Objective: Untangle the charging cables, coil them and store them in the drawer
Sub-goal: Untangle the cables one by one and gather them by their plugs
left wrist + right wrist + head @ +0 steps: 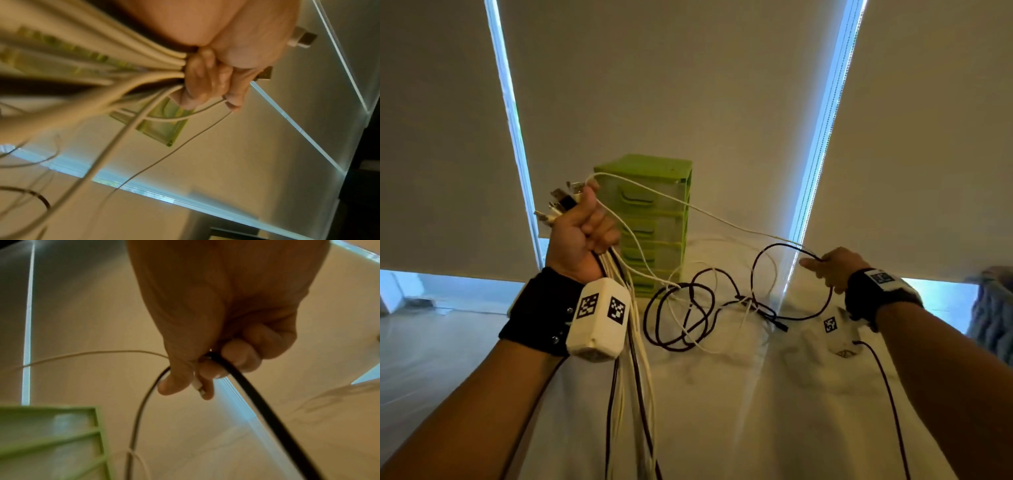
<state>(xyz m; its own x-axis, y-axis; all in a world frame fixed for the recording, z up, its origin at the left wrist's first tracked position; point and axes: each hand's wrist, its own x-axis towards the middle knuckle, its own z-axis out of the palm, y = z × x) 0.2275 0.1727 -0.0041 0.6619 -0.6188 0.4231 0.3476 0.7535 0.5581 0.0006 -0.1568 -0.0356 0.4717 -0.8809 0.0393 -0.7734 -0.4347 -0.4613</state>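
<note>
My left hand (582,233) is raised at the left and grips a bundle of white and black charging cables (633,377) near their USB plugs (561,198), which stick out above the fist. The strands hang down past my wrist. In the left wrist view the fingers (205,81) curl round the bundle (102,68). My right hand (832,267) pinches a black cable (767,253) and the end of a thin white cable (688,205) that runs taut to the left fist. The right wrist view shows the black cable (257,395) and a small white plug (198,384) between the fingertips.
A tangle of black and white loops (688,315) lies on the white table (722,411). A green drawer unit (654,219) with several closed drawers stands behind it against grey blinds. Another black cable (887,394) trails under my right arm.
</note>
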